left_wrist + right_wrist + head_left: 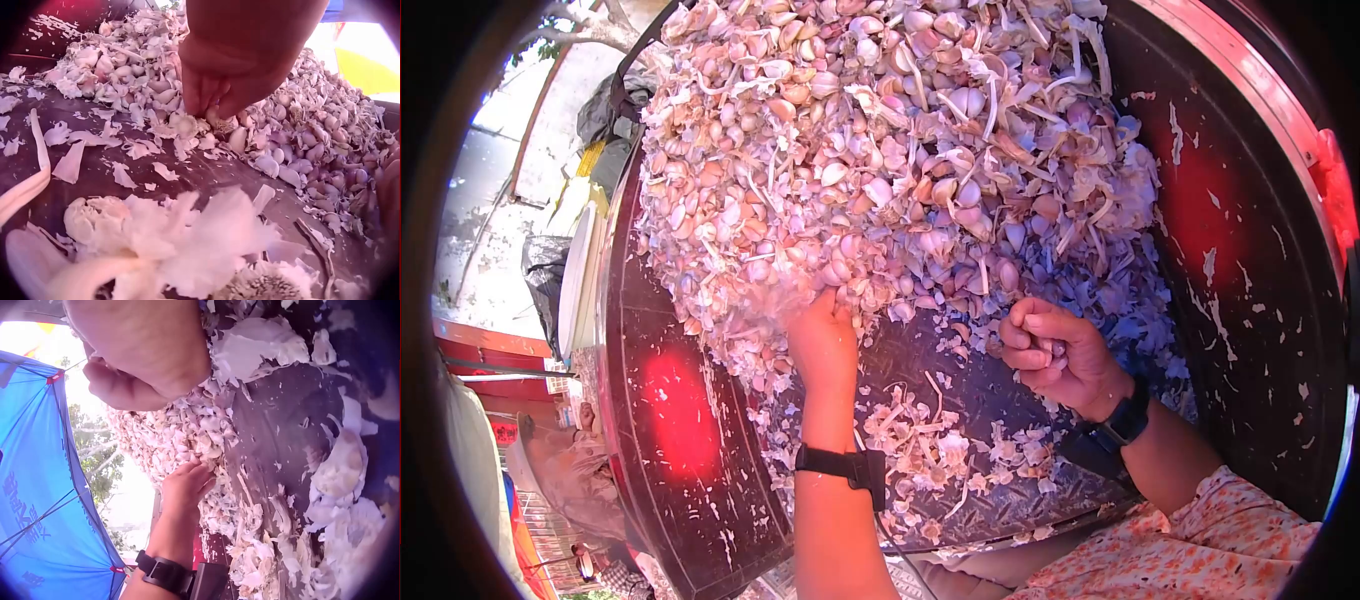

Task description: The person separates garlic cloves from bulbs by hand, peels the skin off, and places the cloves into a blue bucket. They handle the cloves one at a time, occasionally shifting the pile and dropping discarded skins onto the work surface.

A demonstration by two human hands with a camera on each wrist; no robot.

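Observation:
A big heap of loose garlic cloves (800,150) with dry skins and stalks fills the upper half of the head view. At its near edge my left hand (825,340) reaches down, fingers curled. The left wrist view shows that hand (237,62) pinching a garlic clove (214,115) among papery bits. My right hand (1060,355) is held to the right, over the near part of the tray, its fingers curled round pale garlic cloves (1055,350). In the right wrist view, the right hand (144,356) hides what it grips, and the left hand (184,487) is at the heap.
The dark tray (1240,300) has raised sides. Skins and stem bits (925,440) litter its near floor; a stripped garlic root end (265,287) lies close to the left wrist camera. A blue canopy (44,469) stands beyond, and another person (575,465) is at the left.

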